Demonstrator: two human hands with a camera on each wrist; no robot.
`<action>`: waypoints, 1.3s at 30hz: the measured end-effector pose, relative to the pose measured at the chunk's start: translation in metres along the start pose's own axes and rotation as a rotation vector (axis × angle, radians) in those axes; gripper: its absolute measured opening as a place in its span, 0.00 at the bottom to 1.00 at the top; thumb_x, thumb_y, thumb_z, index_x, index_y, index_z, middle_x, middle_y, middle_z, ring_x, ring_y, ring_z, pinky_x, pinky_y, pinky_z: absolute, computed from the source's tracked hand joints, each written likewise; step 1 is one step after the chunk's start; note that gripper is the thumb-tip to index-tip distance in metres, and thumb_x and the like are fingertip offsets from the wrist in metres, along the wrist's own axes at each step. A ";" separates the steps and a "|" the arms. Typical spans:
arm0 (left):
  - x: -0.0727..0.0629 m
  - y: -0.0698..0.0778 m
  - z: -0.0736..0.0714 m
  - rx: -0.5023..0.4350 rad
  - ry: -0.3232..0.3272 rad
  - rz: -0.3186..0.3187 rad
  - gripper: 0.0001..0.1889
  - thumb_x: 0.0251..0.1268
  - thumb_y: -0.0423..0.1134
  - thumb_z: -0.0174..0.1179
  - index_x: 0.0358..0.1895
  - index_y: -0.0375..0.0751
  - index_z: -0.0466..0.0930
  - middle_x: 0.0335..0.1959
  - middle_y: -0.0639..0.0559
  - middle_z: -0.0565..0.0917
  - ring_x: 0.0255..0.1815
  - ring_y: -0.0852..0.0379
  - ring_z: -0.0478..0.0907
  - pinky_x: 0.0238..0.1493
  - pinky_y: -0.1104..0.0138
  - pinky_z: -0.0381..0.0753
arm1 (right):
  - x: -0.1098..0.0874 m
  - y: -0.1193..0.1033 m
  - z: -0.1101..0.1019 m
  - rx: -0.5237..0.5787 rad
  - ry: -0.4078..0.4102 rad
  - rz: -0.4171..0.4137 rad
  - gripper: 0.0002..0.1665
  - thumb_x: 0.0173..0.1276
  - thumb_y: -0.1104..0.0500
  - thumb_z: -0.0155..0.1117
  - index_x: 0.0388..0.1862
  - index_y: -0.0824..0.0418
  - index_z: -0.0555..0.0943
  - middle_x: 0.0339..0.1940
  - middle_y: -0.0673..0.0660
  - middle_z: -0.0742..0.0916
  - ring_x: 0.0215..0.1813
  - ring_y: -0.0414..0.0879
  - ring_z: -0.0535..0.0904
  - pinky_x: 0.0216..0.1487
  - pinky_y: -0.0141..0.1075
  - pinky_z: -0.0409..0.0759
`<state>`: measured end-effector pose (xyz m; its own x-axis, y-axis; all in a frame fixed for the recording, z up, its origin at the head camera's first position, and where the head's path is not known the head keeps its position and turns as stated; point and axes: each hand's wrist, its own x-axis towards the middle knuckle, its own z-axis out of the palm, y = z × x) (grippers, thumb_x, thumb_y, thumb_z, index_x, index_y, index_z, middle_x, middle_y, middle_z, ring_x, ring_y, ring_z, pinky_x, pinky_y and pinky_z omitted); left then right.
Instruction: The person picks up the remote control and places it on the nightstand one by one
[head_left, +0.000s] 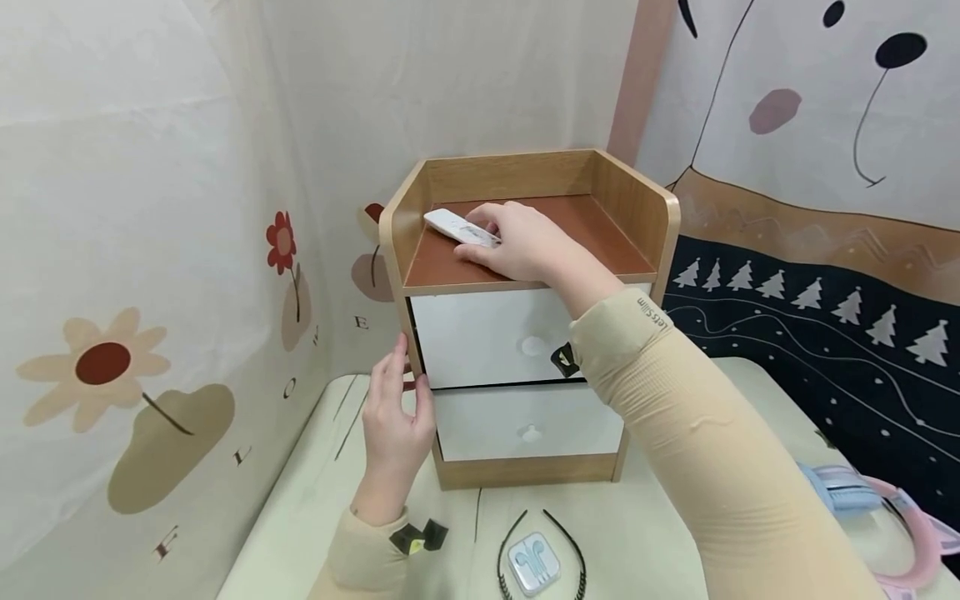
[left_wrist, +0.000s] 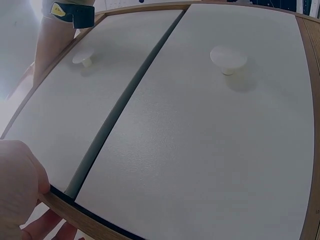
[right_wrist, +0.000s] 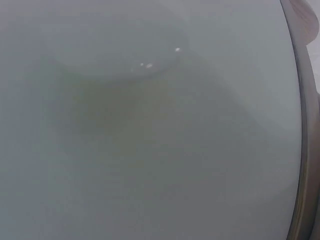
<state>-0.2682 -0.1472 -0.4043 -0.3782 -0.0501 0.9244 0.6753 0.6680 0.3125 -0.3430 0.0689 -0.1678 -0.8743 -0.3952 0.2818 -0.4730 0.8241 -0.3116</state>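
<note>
My right hand [head_left: 517,242] pinches a slim white remote control [head_left: 456,225] at its near end, over the brown top of a small wooden cabinet [head_left: 525,471]. The remote lies slanted, its far end toward the left wall of the top. My left hand [head_left: 397,425] rests against the cabinet's left side, fingers pointing up and nearly straight. In the left wrist view, the thumb of the left hand [left_wrist: 20,180] touches the front edge and the other fingers are partly hidden behind the side panel. Two white drawers, an upper drawer [head_left: 472,337] and a lower drawer [head_left: 480,425], are closed.
A black headband [head_left: 577,554] and a clear case with earphones [head_left: 534,564] lie before the cabinet. Pink and blue headphones [head_left: 847,492] lie at the right. Printed cloth walls [head_left: 187,208] stand behind and left. A blurred white drawer front [right_wrist: 175,165] fills the right wrist view.
</note>
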 end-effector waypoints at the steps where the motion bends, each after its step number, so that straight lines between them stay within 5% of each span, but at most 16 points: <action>1: 0.000 0.000 0.000 -0.001 0.001 0.001 0.37 0.70 0.21 0.62 0.83 0.35 0.68 0.60 0.31 0.83 0.47 0.40 0.87 0.41 0.46 0.93 | 0.000 0.000 0.000 0.007 0.007 -0.009 0.40 0.78 0.32 0.67 0.81 0.48 0.75 0.69 0.55 0.85 0.68 0.50 0.80 0.74 0.48 0.78; 12: 0.000 0.000 0.001 -0.005 -0.013 -0.009 0.37 0.71 0.22 0.61 0.83 0.34 0.67 0.59 0.30 0.83 0.49 0.39 0.88 0.42 0.47 0.94 | -0.008 -0.001 -0.001 0.011 0.035 -0.043 0.45 0.73 0.27 0.70 0.79 0.49 0.77 0.69 0.54 0.85 0.69 0.50 0.80 0.73 0.47 0.79; 17: -0.001 -0.002 0.002 0.005 0.000 -0.005 0.37 0.70 0.21 0.62 0.83 0.35 0.68 0.59 0.31 0.84 0.46 0.40 0.88 0.41 0.47 0.93 | -0.016 -0.004 0.004 -0.031 0.099 -0.044 0.43 0.74 0.25 0.66 0.77 0.48 0.79 0.68 0.55 0.81 0.61 0.51 0.80 0.68 0.49 0.81; 23: -0.003 -0.004 0.000 0.015 0.014 -0.008 0.36 0.71 0.22 0.61 0.83 0.34 0.68 0.59 0.30 0.83 0.46 0.39 0.87 0.41 0.46 0.92 | -0.029 -0.005 0.010 -0.042 0.229 -0.094 0.35 0.80 0.32 0.65 0.73 0.52 0.82 0.66 0.56 0.83 0.52 0.53 0.83 0.62 0.49 0.85; 32: -0.002 -0.004 -0.003 0.024 0.008 -0.012 0.36 0.72 0.23 0.61 0.83 0.34 0.68 0.60 0.29 0.83 0.48 0.38 0.87 0.42 0.44 0.92 | -0.046 0.006 0.011 0.045 0.320 -0.183 0.30 0.78 0.41 0.72 0.71 0.54 0.83 0.63 0.58 0.86 0.62 0.56 0.84 0.67 0.50 0.84; 39: -0.001 -0.002 -0.005 0.021 0.013 0.002 0.37 0.69 0.21 0.62 0.83 0.34 0.68 0.58 0.32 0.84 0.48 0.40 0.87 0.40 0.47 0.93 | -0.073 0.014 0.021 0.121 0.539 -0.339 0.25 0.76 0.50 0.75 0.66 0.59 0.85 0.53 0.60 0.86 0.39 0.49 0.79 0.46 0.41 0.82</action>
<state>-0.2659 -0.1525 -0.4047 -0.3683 -0.0581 0.9279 0.6626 0.6838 0.3058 -0.2883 0.1011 -0.2117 -0.5115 -0.3403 0.7890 -0.7495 0.6257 -0.2161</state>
